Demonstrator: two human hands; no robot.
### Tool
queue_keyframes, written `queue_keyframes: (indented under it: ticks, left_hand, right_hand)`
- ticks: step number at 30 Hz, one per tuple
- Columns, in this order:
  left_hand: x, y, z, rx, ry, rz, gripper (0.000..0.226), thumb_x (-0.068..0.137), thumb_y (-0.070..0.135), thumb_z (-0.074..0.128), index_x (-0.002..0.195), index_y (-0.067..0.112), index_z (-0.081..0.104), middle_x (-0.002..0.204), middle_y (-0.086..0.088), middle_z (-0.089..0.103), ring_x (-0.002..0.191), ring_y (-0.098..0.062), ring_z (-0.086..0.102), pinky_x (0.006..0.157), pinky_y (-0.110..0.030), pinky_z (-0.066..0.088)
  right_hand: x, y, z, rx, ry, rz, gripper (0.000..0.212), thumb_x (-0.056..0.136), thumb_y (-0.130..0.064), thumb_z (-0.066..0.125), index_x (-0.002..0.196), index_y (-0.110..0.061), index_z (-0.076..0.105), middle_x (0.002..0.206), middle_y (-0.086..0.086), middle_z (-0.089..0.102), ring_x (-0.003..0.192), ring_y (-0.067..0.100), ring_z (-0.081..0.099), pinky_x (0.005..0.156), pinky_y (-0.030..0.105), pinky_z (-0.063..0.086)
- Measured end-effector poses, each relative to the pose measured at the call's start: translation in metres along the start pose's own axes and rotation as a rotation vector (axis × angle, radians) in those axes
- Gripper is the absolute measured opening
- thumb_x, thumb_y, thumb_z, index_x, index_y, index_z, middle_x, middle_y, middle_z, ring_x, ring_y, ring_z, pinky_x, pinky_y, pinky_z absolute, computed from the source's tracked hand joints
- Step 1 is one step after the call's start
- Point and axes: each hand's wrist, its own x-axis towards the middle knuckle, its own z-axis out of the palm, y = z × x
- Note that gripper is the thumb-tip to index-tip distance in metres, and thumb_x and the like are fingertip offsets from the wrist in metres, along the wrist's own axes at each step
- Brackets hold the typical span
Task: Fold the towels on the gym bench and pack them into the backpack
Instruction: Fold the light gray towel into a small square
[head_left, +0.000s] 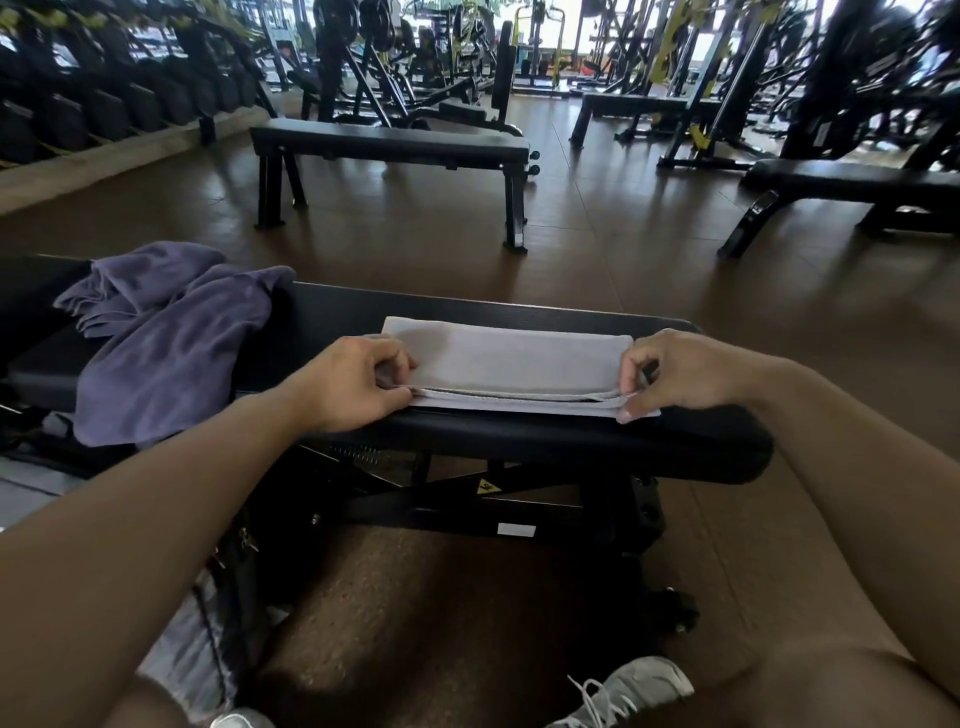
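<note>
Grey folded cloth towel (506, 366) on black padded gym bench (571, 441); our left hand (345, 387) and right hand (675, 371) pinch its ends.

a pale grey towel (506, 361) lies folded in a long flat strip across the black bench pad (571, 441), its layered edges facing near. a purple towel (166, 338) lies crumpled and unfolded on the bench's left part, draping over the near side.

Two towels: grey towel (506, 358), purple towel (171, 332); four benches; two hands; two shoes
</note>
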Motion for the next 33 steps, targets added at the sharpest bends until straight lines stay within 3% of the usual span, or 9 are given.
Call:
queue_keyframes:
  ticks: [3, 5, 8, 12, 15, 20, 26, 30, 33]
  left_hand:
    - [-0.001, 0.001, 0.002, -0.078, -0.007, -0.031, 0.04, 0.077, 0.06, 0.074, 0.063, 0.024, 0.064, 0.102, 0.008, 0.07, 0.099, -0.01, 0.065, 0.093, -0.029, 0.048]
    - [0.0, 0.0, 0.006, -0.131, 0.042, -0.06, 0.041, 0.084, 0.061, 0.065, 0.06, 0.029, 0.063, 0.094, 0.006, 0.069, 0.09, -0.015, 0.067, 0.09, -0.039, 0.05]
    - [0.005, -0.002, 0.01, -0.051, 0.121, -0.065, 0.039, 0.093, 0.053, 0.063, 0.061, 0.032, 0.06, 0.094, 0.009, 0.069, 0.09, -0.016, 0.066, 0.09, -0.045, 0.051]
    - [0.013, 0.009, 0.013, 0.142, 0.138, -0.05, 0.027, 0.092, 0.053, 0.063, 0.105, 0.029, 0.066, 0.125, 0.004, 0.066, 0.126, -0.018, 0.055, 0.106, -0.04, 0.044]
    - [0.02, 0.028, 0.017, 0.165, 0.06, -0.034, 0.053, 0.095, 0.052, 0.06, 0.141, 0.027, 0.053, 0.152, 0.004, 0.049, 0.147, -0.015, 0.035, 0.121, -0.037, 0.03]
    - [0.034, 0.055, 0.03, 0.237, -0.036, -0.014, 0.072, 0.097, 0.063, 0.046, 0.158, 0.03, 0.029, 0.168, 0.005, 0.022, 0.156, -0.013, 0.008, 0.127, -0.037, 0.008]
    - [0.056, 0.092, 0.042, 0.275, 0.003, 0.072, 0.063, 0.105, 0.052, 0.036, 0.161, 0.031, 0.018, 0.171, 0.004, 0.007, 0.157, -0.015, -0.006, 0.127, -0.042, 0.0]
    - [0.057, 0.095, 0.072, 0.412, -0.343, -0.038, 0.07, 0.103, 0.062, 0.019, 0.163, 0.027, 0.005, 0.171, 0.005, -0.005, 0.156, -0.016, -0.013, 0.126, -0.049, -0.007]
    - [0.058, 0.098, 0.082, 0.356, -0.384, -0.095, 0.074, 0.102, 0.065, 0.016, 0.163, 0.026, -0.001, 0.171, 0.005, -0.008, 0.156, -0.016, -0.013, 0.125, -0.048, -0.008]
  right_hand:
    - [-0.002, -0.009, -0.005, -0.037, -0.069, 0.066, 0.031, 0.076, -0.056, 0.08, 0.07, -0.027, 0.074, 0.079, -0.012, 0.069, 0.073, 0.005, 0.06, 0.07, 0.023, 0.043]
    - [0.001, -0.011, -0.004, -0.022, 0.027, 0.141, 0.042, 0.085, -0.064, 0.067, 0.067, -0.027, 0.075, 0.069, -0.016, 0.066, 0.069, 0.0, 0.059, 0.068, 0.021, 0.04]
    - [0.011, 0.0, 0.002, -0.102, 0.245, 0.359, 0.052, 0.09, -0.061, 0.063, 0.078, -0.011, 0.073, 0.085, 0.003, 0.068, 0.082, 0.019, 0.061, 0.071, 0.032, 0.043]
    - [0.012, -0.005, 0.014, 0.049, 0.169, 0.599, 0.06, 0.078, -0.072, 0.068, 0.078, -0.011, 0.063, 0.076, 0.003, 0.059, 0.068, 0.02, 0.056, 0.061, 0.032, 0.04]
    - [0.015, -0.016, 0.02, 0.234, 0.161, 0.593, 0.059, 0.07, -0.064, 0.082, 0.092, -0.011, 0.067, 0.086, 0.001, 0.063, 0.078, 0.019, 0.06, 0.069, 0.032, 0.046]
    - [0.018, -0.028, 0.021, 0.899, 0.164, 0.447, 0.042, 0.076, -0.016, 0.087, 0.114, -0.008, 0.072, 0.106, 0.008, 0.078, 0.105, 0.026, 0.072, 0.106, 0.046, 0.051]
    - [0.001, -0.039, 0.0, 1.165, 0.106, 0.322, 0.044, 0.075, -0.011, 0.08, 0.117, -0.005, 0.069, 0.108, 0.011, 0.076, 0.097, 0.022, 0.074, 0.093, 0.036, 0.058]
    - [-0.004, -0.025, -0.001, 1.249, 0.115, 0.342, 0.044, 0.075, -0.011, 0.079, 0.117, -0.005, 0.068, 0.107, 0.011, 0.076, 0.092, 0.02, 0.075, 0.072, 0.029, 0.062]
    - [-0.005, -0.02, -0.004, 1.308, 0.189, 0.317, 0.05, 0.077, -0.014, 0.078, 0.124, -0.004, 0.065, 0.111, 0.01, 0.075, 0.095, 0.021, 0.074, 0.075, 0.03, 0.062]
